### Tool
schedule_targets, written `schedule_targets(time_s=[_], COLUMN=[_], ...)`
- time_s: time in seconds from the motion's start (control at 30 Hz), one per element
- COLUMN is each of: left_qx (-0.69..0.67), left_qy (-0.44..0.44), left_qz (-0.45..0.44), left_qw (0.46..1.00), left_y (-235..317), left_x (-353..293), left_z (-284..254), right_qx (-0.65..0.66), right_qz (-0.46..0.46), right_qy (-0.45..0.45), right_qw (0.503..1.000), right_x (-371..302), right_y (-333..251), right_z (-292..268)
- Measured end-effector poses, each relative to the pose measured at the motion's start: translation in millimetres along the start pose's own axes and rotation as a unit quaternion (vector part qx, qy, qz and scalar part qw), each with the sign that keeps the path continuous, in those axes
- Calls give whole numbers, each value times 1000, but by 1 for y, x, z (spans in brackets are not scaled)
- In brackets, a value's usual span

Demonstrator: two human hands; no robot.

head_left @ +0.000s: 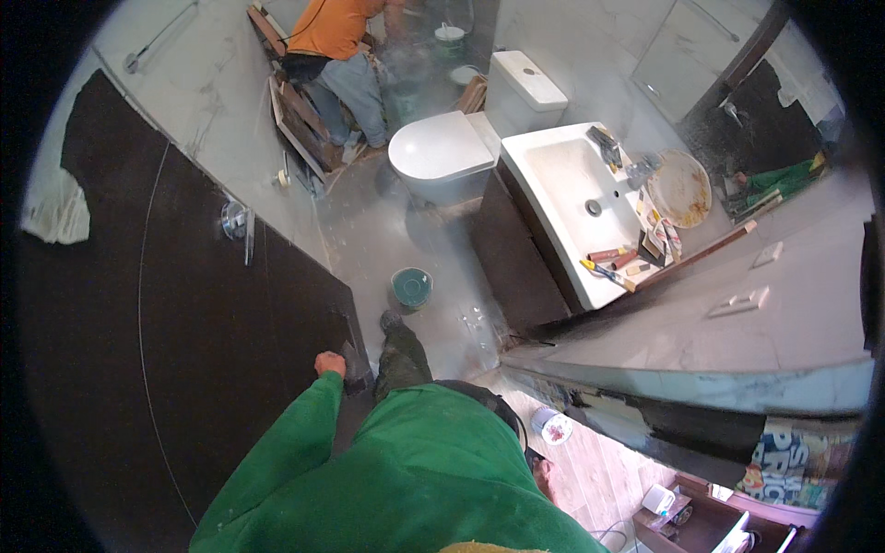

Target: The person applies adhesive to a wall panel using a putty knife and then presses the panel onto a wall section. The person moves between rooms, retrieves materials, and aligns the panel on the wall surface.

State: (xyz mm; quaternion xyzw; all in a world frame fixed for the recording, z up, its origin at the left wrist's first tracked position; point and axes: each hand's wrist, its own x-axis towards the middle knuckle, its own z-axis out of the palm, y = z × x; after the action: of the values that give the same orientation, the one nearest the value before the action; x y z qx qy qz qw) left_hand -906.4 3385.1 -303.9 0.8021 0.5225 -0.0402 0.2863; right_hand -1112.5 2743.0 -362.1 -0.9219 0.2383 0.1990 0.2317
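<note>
My left hand (330, 363) is closed in a fist against the dark brown door (230, 304), near its free edge. A flat grey piece (354, 363) shows beside the knuckles, against the door; its kind is unclear. My right hand (545, 478) hangs low at my right side, partly hidden by my green sweatshirt. A small dark object (534, 458) is next to it, but its kind and the fingers are not clear. A metal door handle (237, 221) stands farther up the door.
A green bucket (411, 288) stands on the dusty floor ahead. Beyond are a toilet (442, 147) and a person in orange (334, 32) bending by stacked boards (297, 124). Brushes (604, 275) lie on the sink (562, 175). A white bucket (552, 426) stands behind, right.
</note>
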Motion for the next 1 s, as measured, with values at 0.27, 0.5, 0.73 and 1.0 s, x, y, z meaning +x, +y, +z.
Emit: schedule_targets(time_s=[0.27, 0.5, 0.73, 1.0], left_qx=[-6, 36, -15, -34], left_qy=[-23, -30, -47, -27], left_qz=[0, 129, 135, 43], left_qw=[1000, 991, 990, 998], left_y=[87, 195, 226, 244], left_x=[153, 231, 292, 394], left_z=[2, -23, -35, -29], right_qx=[174, 179, 330, -112], right_qz=[14, 66, 140, -192], right_qy=[64, 63, -46, -131], right_qw=[982, 980, 932, 966], right_x=[50, 84, 134, 295], right_y=[-162, -309, -455, -498], right_z=[27, 41, 45, 91])
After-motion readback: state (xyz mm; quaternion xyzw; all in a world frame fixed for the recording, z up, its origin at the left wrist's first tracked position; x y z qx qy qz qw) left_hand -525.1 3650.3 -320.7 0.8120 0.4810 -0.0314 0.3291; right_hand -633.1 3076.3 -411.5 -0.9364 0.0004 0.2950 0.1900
